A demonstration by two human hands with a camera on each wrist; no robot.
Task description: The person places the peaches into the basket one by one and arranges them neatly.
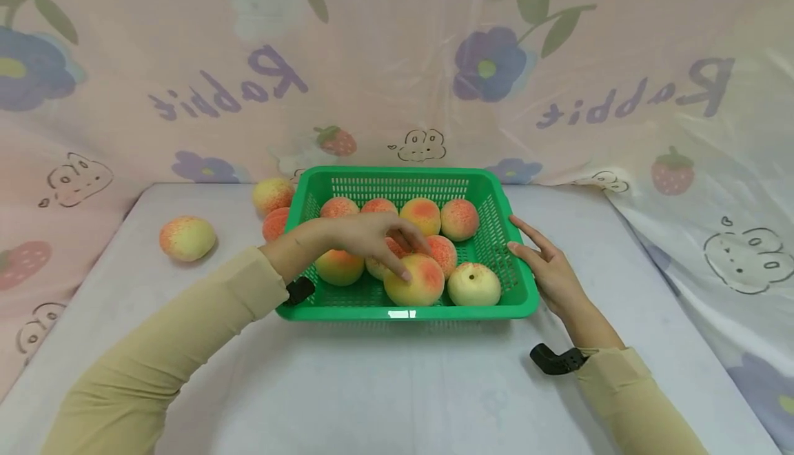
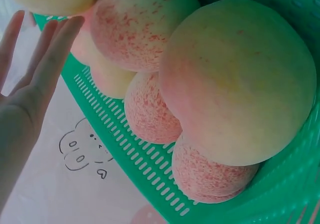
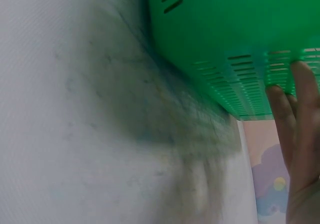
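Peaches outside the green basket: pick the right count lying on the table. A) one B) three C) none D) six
B: the head view shows three peaches on the table left of the green basket: one far left, one by the back corner, one against the left wall.

Peach in the green basket

A round yellow peach with a red blush lies at the front edge of the green slotted basket, pressed against its neighbours (one paler, stem dimple facing the camera). The basket is rectangular, sits flat on the white table, and holds about nine peaches.
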